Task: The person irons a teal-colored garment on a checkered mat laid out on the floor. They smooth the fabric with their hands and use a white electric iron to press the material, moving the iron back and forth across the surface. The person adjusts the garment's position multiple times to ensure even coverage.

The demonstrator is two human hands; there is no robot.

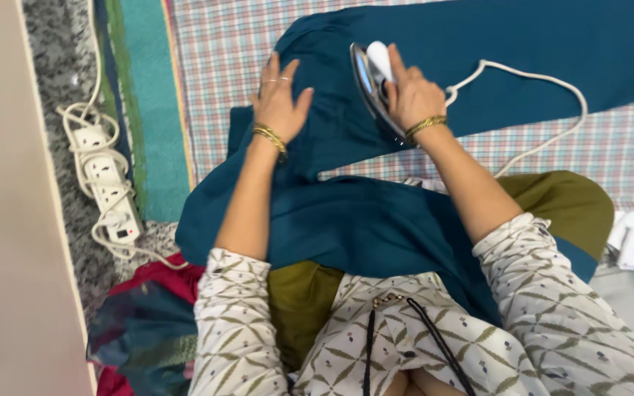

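A teal garment (493,51) lies spread over a checked cloth (221,51) on the floor, and part of it drapes over my lap. My right hand (411,92) grips the handle of a white and silver electric iron (370,73) that rests on the garment. My left hand (279,99) lies flat on the fabric just left of the iron, fingers spread, pressing the cloth down. Gold bangles sit on both wrists. The iron's white cord (544,84) loops to the right across the garment.
A white power strip (108,187) with tangled white cables lies on the speckled floor at the left, beside a beige wall. A green and teal striped mat edge (144,110) borders the checked cloth. Red and dark clothes (144,323) are piled at lower left.
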